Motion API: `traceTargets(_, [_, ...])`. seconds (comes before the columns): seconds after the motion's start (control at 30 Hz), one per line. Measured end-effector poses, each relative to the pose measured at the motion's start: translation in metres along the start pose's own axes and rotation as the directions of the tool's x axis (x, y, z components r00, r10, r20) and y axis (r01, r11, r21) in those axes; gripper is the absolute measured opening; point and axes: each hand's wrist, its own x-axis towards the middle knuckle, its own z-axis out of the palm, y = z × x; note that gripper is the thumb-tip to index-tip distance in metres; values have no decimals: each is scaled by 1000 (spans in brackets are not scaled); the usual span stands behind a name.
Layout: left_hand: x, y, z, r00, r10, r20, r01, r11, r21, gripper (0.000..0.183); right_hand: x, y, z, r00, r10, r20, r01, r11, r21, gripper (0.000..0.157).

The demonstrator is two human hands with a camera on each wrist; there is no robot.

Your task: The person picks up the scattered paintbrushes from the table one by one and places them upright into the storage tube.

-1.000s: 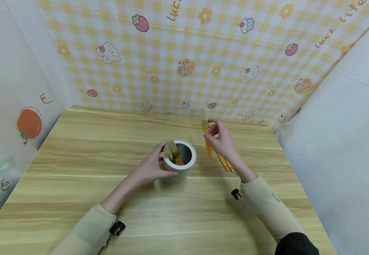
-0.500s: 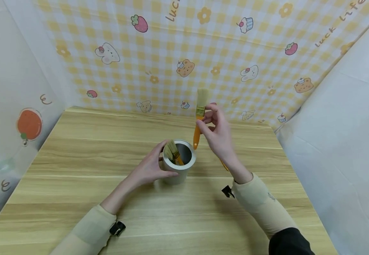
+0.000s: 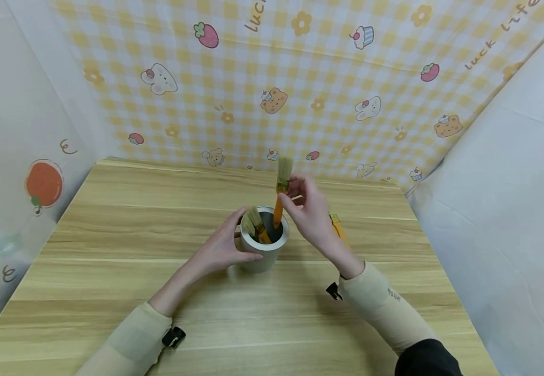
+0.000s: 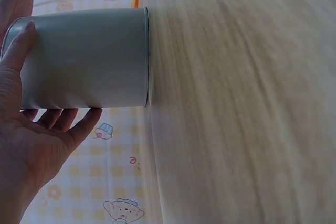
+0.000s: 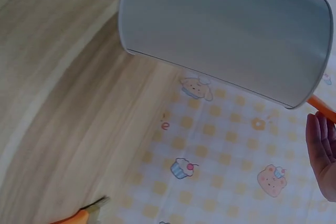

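A grey cylindrical can (image 3: 259, 263) with a pale rim stands upright on the wooden table. My left hand (image 3: 222, 245) grips its left side, thumb in front and fingers behind, as the left wrist view also shows. Bristles-up paintbrushes (image 3: 254, 219) lean inside against the left of the rim. My right hand (image 3: 310, 214) pinches another paintbrush (image 3: 283, 175) near its metal band, bristles upward. Its orange handle (image 5: 323, 108) dips into the mouth of the can at the right of the opening; the can's inside bottom is hidden.
More orange-handled brushes (image 3: 339, 230) lie on the table (image 3: 159, 198) right of the can, partly behind my right forearm. Behind the table rises a yellow checked cloth (image 3: 234, 78); white cloth sides (image 3: 502, 209) stand left and right.
My right hand has carried the paintbrush up off the table's right side, leftward, and then down, so its handle end is now inside the can mouth. The left hand and can stayed put.
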Motion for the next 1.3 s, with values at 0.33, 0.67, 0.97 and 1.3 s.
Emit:
traceTargets(0.33, [-1,2,1,1000,-18,3,18,1000,3,113,-13,12,6,999,-42,35,43,998,-36,24])
traceTargets(0.67, [-1,0,1,1000,-4,-1,4,1000,19,112,-22,20,9,996,-46,72,52,994,-98,18])
traceTargets(0.97, [-1,0,1,1000,7,7,-7,1000,15,112,-26,26,9,993,-71,97,85,985,-148,14])
traceTargets(1.3, [-1,2,0,1000,0,1,0,1000,18,114,-24,29,0,995,-65,76,75,989,-125,13])
